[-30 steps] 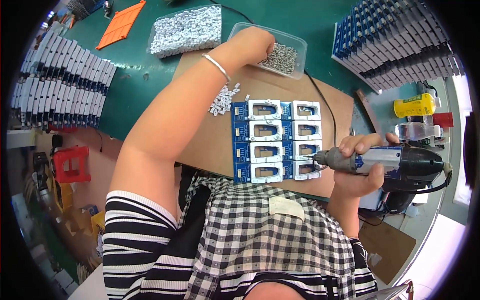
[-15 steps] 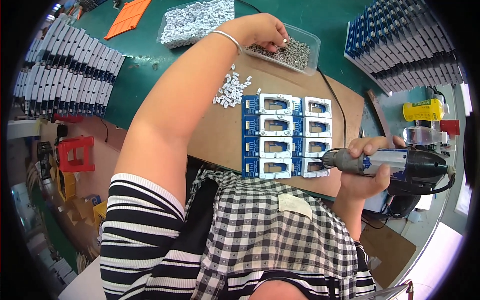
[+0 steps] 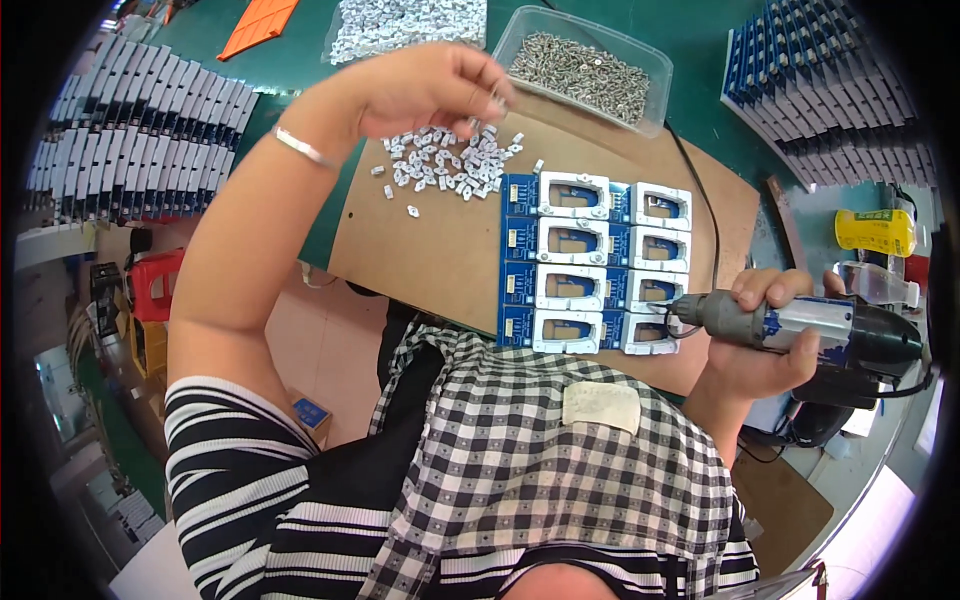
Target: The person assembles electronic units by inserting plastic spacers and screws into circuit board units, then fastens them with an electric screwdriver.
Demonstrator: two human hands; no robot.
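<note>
My right hand (image 3: 768, 335) is wrapped round an electric screwdriver (image 3: 800, 325), its tip pointing left over the right column of boards. Blue circuit boards (image 3: 518, 240) with white plastic frames (image 3: 572, 240) stand in two columns in front of me. My left hand (image 3: 432, 92), a little blurred, is closed in a pinch on what looks like a small metal screw (image 3: 499, 101). It hovers just above a loose pile of small white plastic pieces (image 3: 440, 165). Beyond its fingertips stands a clear plastic tub (image 3: 655, 92) of screws (image 3: 580, 72).
The boards lie on a brown work panel (image 3: 400, 255) over a green table. A tub of white pieces (image 3: 405, 25) and an orange tray (image 3: 257, 25) are at the back. Stacked boards rise at left (image 3: 150, 130) and right (image 3: 800, 95). A black cable (image 3: 700, 185) crosses the panel.
My left hand has drawn back from the screw tub, leftward and toward the loose white pieces. My right hand keeps the screwdriver near the same boards. The whole view has shifted slightly.
</note>
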